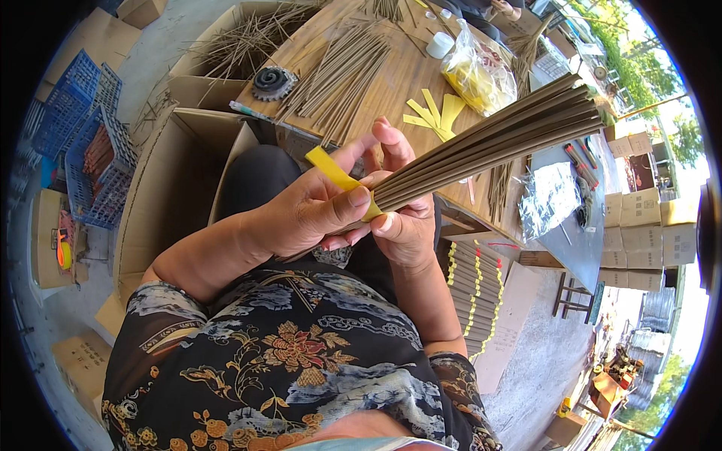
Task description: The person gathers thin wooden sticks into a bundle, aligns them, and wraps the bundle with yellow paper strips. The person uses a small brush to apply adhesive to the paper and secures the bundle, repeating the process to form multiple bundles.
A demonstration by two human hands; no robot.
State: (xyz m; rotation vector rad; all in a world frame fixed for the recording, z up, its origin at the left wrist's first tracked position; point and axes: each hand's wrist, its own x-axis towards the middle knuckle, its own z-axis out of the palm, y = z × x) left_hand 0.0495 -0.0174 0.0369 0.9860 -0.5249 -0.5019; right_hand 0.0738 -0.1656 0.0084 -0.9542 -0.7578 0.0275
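A thick bundle of brown incense sticks (492, 139) slants up to the right from my hands, its far ends fanned apart. My right hand (410, 233) is closed round the lower part of the bundle, the thumb pressed at its near side. From the left, my left hand (308, 207) pinches a yellow paper strip (331, 167) against the sticks with its thumb. One end of this strip stands free, up and to the left; the other bends round the bundle between both thumbs. The bundle's lower end is mostly hidden behind my fingers.
On the wooden table (410, 75) lie loose sticks (338, 75), yellow strips (444, 113), a plastic bag (481, 71) and a dark coiled disc (272, 83). An open carton (180, 165) stands left. Banded bundles (477, 293) rest low right. Another person (508, 9) sits across the table.
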